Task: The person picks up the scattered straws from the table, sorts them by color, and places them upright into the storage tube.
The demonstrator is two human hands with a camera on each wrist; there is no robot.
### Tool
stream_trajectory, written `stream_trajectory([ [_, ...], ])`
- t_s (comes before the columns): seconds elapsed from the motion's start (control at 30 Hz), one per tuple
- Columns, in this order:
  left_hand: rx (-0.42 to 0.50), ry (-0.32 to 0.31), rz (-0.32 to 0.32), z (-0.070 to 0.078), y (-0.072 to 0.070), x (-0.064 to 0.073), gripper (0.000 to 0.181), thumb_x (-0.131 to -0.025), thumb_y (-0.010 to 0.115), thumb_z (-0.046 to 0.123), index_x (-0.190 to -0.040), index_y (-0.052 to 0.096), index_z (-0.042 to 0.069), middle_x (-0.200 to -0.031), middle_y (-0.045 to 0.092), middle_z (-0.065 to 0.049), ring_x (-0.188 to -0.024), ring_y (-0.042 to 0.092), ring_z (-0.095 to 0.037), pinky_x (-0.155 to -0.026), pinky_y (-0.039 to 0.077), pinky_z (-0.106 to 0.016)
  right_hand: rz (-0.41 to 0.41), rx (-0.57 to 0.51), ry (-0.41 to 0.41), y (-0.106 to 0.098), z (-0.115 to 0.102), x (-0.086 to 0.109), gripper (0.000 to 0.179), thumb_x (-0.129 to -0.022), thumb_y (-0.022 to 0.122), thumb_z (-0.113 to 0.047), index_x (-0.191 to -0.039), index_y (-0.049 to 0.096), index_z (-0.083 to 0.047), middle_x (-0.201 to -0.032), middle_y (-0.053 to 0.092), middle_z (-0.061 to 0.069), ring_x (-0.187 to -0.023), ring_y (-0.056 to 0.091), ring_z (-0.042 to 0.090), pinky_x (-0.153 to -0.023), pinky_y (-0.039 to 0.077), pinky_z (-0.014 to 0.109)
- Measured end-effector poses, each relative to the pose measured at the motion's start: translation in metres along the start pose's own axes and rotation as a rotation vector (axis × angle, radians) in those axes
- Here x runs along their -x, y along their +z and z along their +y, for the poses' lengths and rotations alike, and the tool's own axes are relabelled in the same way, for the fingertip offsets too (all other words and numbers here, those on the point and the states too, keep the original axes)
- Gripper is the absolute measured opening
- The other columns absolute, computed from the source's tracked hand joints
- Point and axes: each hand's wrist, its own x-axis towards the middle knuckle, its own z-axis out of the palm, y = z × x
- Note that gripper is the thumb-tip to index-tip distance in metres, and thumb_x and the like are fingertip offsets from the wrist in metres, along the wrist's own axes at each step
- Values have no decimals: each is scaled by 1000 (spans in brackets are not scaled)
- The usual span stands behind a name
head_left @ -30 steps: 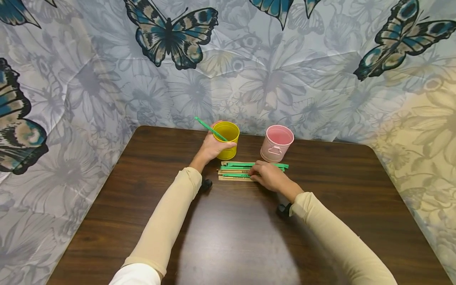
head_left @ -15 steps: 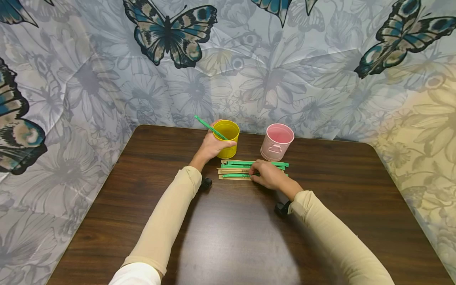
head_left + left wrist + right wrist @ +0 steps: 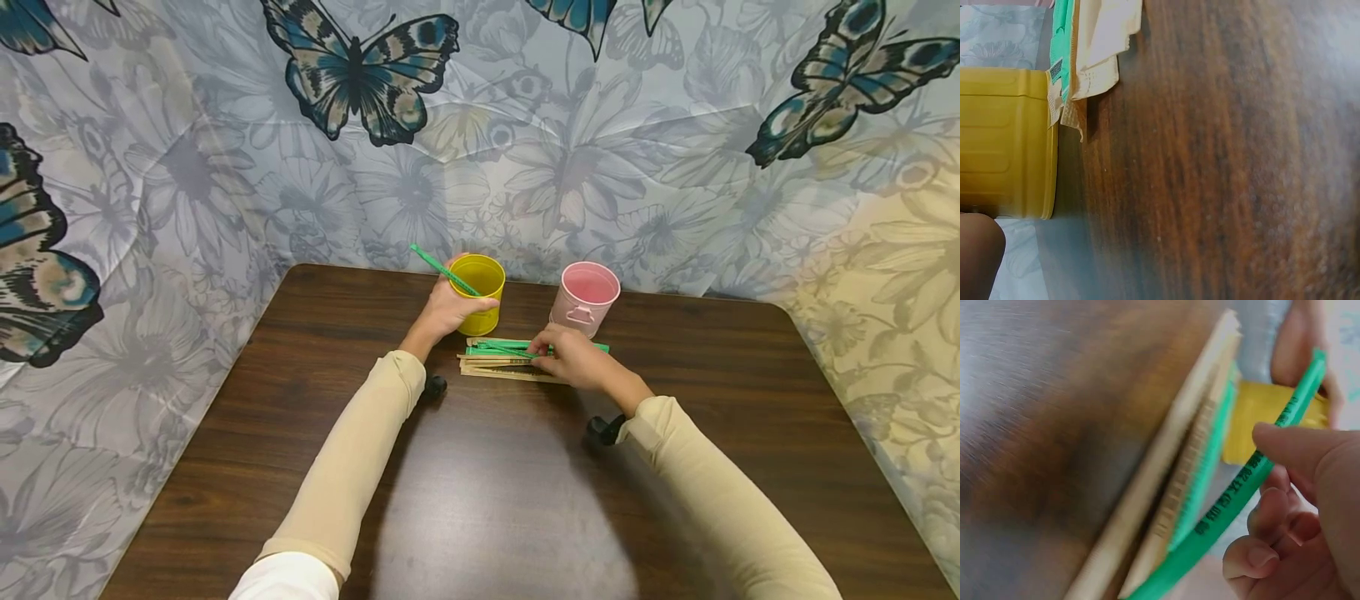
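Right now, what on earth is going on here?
A person's left hand grips a yellow bucket, with one green strip slanting from its mouth. The right hand pinches another green strip over a pile of strips on the table. A pink bucket stands beyond the right hand.

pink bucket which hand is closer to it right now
Right. The right hand is just in front of the pink bucket, pinching a green strip; the left hand is farther left, gripping the yellow bucket.

Yellow bucket (image 3: 1004, 144), tan strips (image 3: 1096, 50), brown tabletop (image 3: 1210, 162)
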Motion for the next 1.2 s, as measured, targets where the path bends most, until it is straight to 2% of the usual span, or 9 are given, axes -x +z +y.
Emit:
stream_trajectory([
  [0.2,2,0,0,-3,-1,0,101,-78,89,15,-158,28,16,-146,52,-11,-130,54,-29,-113,46,-45,8,-29,29,-24,-7,-4,9,-89,74,-8,-97,71,-6,-90,68,3,-83,61,20,-73,51,31],
  [0.4,9,15,3,-2,-1,-2,101,-78,89,12,-158,28,16,-147,53,-11,-131,54,-29,-114,46,-45,15,-108,93,-46,-21,-12,8,-93,73,-12,-98,69,-10,-85,67,0,-75,57,17,-63,48,25],
  [0.63,-18,34,8,1,-2,-4,99,-78,89,15,-157,29,16,-146,54,-9,-129,55,-27,-113,46,-43,195,-154,16,-64,-43,-31,13,-92,76,-14,-99,65,-9,-85,68,3,-65,52,17,-58,44,23],
  [0.8,-29,55,-11,0,-3,-3,91,-79,89,15,-153,35,17,-141,57,-9,-123,57,-27,-110,48,-43,292,-178,-24,-72,-63,-45,17,-92,77,-15,-100,64,-8,-81,63,5,-61,47,17,-56,40,23],
  [0.93,-28,50,-34,2,-3,-1,87,-80,88,18,-151,38,22,-139,57,-8,-122,56,-25,-108,48,-41,339,-186,-59,-78,-76,-58,16,-92,76,-15,-100,64,-8,-73,56,5,-60,46,18,-54,37,23],
  [1.0,-7,68,-61,4,-3,0,80,-81,87,16,-147,42,19,-137,57,-12,-122,56,-29,-107,48,-43,354,-181,-65,-80,-81,-65,15,-92,76,-15,-101,65,-8,-69,53,5,-59,45,18,-54,37,24],
  [1.1,16,77,-88,13,-4,4,72,-81,86,13,-142,47,16,-136,57,-17,-122,56,-34,-104,49,-44,371,-184,-64,-82,-88,-76,16,-93,76,-18,-102,66,-10,-70,54,5,-57,46,18,-53,37,24],
  [1.2,22,43,-105,23,-6,9,75,-81,86,12,-143,45,15,-138,55,-19,-124,55,-37,-104,49,-42,395,-200,-82,-81,-93,-86,16,-93,76,-18,-102,67,-9,-76,57,6,-59,47,19,-53,38,23],
])
